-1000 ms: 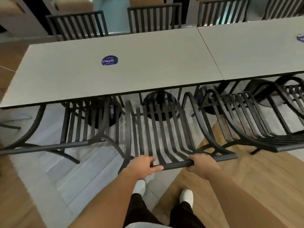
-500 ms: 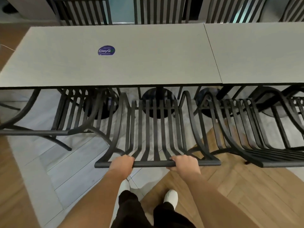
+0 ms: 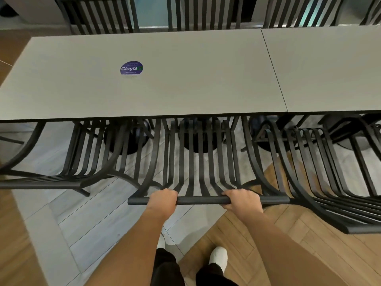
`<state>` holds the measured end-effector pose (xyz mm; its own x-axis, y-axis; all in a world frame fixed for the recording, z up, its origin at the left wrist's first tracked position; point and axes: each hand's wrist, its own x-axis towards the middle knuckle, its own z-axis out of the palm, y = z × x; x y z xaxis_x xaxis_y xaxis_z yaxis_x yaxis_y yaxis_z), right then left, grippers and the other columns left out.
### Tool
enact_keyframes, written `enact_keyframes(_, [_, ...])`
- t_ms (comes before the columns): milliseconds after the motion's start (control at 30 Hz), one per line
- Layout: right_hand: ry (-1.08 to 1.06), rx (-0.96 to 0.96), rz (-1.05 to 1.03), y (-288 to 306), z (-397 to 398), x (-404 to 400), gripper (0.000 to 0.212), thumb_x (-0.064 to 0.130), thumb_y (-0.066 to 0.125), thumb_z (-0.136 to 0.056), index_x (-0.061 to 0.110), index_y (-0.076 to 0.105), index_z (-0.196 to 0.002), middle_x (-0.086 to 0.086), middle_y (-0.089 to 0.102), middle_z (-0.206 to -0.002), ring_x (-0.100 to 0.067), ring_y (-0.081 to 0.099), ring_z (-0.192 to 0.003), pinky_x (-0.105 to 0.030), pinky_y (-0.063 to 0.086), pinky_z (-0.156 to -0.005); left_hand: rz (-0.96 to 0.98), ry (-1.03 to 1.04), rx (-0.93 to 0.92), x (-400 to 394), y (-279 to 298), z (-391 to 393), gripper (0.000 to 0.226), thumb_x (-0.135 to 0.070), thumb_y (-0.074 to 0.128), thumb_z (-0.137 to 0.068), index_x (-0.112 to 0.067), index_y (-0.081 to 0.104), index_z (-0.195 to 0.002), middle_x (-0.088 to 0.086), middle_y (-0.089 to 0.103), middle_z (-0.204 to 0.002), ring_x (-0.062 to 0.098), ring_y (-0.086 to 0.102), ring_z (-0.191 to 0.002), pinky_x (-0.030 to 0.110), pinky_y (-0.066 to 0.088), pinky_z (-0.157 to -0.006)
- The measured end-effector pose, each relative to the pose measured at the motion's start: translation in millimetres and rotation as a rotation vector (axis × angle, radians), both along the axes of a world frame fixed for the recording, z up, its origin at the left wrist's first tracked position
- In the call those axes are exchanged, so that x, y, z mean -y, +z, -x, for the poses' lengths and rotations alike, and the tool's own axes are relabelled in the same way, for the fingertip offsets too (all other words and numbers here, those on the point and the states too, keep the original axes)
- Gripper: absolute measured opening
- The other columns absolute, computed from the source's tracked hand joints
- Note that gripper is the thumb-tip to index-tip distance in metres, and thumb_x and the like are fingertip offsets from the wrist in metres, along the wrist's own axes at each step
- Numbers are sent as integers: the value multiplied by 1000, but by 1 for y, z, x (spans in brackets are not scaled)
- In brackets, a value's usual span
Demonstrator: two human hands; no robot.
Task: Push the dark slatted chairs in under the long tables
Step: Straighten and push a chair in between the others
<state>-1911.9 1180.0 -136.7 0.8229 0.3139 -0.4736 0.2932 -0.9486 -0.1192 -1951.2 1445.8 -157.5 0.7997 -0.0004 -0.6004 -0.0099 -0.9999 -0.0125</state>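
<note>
Middle chair (image 3: 198,162): dark, slatted, at 6 o'clock of the frame, seat partly tucked under the near edge of the long table (image 3: 165,89). Top rail (image 3: 200,200) long axis running 9 to 3 o'clock, parallel with the table edge; slats running toward 12 o'clock; chair front pointing at 12 o'clock.

Left hand (image 3: 162,201): curled over the top rail, left of centre. Right hand (image 3: 243,200): curled over the same rail, right of centre. Hands well apart, both clamped on the rail.

Left chair (image 3: 82,162): at 9 o'clock, backrest angled. Right chair (image 3: 329,172): at 3 o'clock, backrest slanting toward 4 o'clock.

Second table (image 3: 329,69): butted against the first at 2 o'clock.

Round sticker (image 3: 131,68): purple, on the long table at 11 o'clock.

3 more chair backs along the far side, 12 o'clock.

Floor (image 3: 268,234): wood planks and pale tile.
</note>
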Motion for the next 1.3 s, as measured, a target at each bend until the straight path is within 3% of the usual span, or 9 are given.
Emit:
enact_keyframes(567, [46, 5, 39, -14, -75, 16, 34, 61, 54, -94, 40, 64, -120, 12, 67, -93, -14, 65, -88, -33, 53, -84, -8, 17, -4, 12, -5, -71, 18, -22, 55, -101, -26, 65, -115, -1, 68, -98, 21, 67, -89, 39, 58, -85])
enact_keyframes(867, [17, -108, 52, -16, -77, 12, 44, 71, 56, -88, 40, 64, -118, 9, 66, -97, -19, 62, -101, -45, 44, -101, -22, 15, -21, 12, -3, -72, 23, -17, 51, -100, -26, 65, -116, 1, 69, -101, 23, 66, -92, 41, 56, -89])
enact_keyframes(1100, [-26, -184, 52, -12, -82, 10, 53, 74, 58, -84, 42, 61, -126, 9, 66, -104, -20, 60, -105, -44, 40, -99, 3, -17, -68, 12, 4, -76, 24, -16, 52, -99, -22, 64, -119, 3, 68, -103, 24, 65, -94, 39, 55, -87])
enact_keyframes(1200, [-88, -208, -9, -1, -77, 10, 73, 75, 59, -82, 37, 50, -143, 4, 62, -128, -23, 54, -122, -45, 34, -108, 89, 83, -143, 12, 10, -80, 29, -40, 63, -98, -20, 64, -119, 2, 65, -103, 22, 63, -96, 39, 54, -91])
enact_keyframes(1300, [-287, -250, -178, 19, -68, 14, 86, 81, 56, -79, 32, 46, -149, 1, 55, -142, -24, 49, -131, -46, 38, -113, 205, 136, -253, 10, 16, -84, 69, -77, 69, -76, -19, 60, -113, 3, 61, -105, 20, 61, -97, 41, 54, -92])
